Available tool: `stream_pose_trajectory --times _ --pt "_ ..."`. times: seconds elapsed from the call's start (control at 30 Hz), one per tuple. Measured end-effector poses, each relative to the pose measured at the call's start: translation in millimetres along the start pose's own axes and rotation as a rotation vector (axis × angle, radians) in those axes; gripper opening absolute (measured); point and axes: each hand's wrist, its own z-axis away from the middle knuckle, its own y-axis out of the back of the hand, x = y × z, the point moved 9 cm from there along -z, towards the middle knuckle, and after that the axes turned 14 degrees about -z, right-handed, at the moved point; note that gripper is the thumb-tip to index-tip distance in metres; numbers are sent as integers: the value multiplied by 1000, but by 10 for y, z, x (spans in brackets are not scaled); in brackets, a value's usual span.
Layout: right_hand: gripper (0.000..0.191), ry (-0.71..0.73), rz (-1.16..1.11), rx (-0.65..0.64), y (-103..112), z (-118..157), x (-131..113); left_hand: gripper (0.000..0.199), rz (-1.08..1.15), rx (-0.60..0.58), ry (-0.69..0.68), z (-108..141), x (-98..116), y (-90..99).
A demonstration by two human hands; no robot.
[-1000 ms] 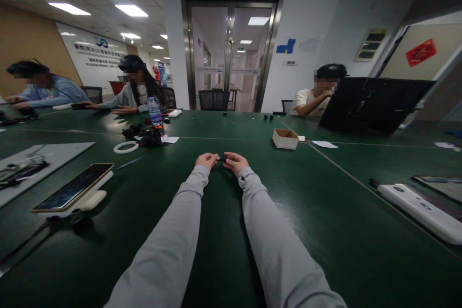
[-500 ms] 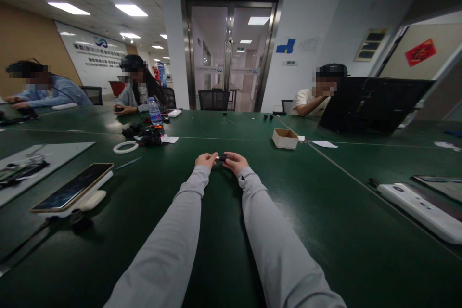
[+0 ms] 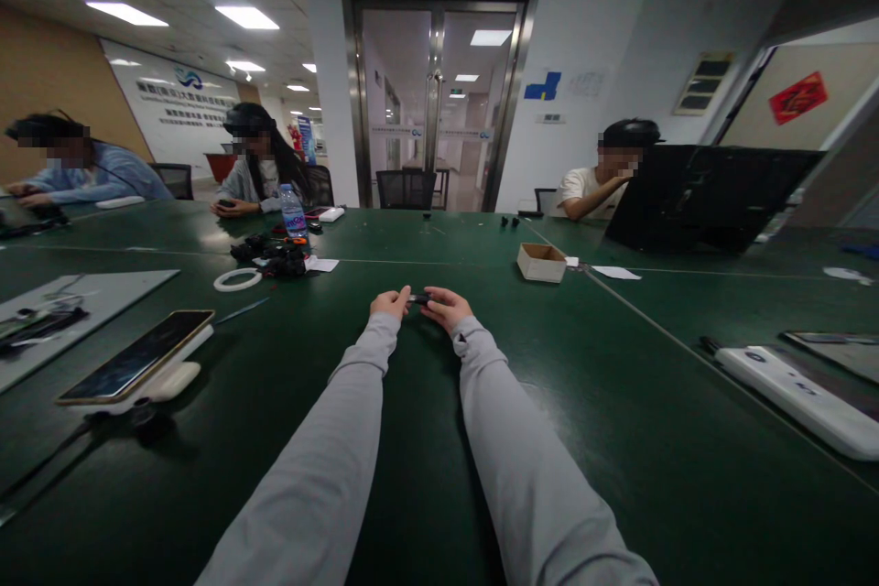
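Observation:
Between my two hands is a small black stick-like object with a shiny silver end on its left; its exact kind is too small to make out. The fingertips of my left hand pinch the silver end. On the black end, the thumb and fingers of my right hand are closed. Both arms reach straight forward over the green table, grey sleeves down to the wrists. My fingers cover parts of the object.
Ahead on the right stands a small open cardboard box. To the left lie a white tape ring, a phone on a white block, and black gear near a water bottle. A white device lies right. Several people sit across the table.
The whole view has shifted very slightly. Both my hands keep nearly the same pose, with the small black object still held between them.

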Motion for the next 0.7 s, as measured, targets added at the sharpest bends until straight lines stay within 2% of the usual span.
stream_pose_trajectory --times 0.27,0.5,0.6,0.7 --pt "35 -7 5 -27 -19 -1 -4 44 -30 0 10 -5 2 -3" --pt "34 -18 -6 -18 -51 27 -23 47 -31 -58 41 -2 -11 -46" --pt "32 -28 -5 -27 -61 31 -19 45 0 -40 21 -7 -6 -43" --pt "30 -22 3 19 -12 23 -24 39 96 -52 -21 -24 4 -86"
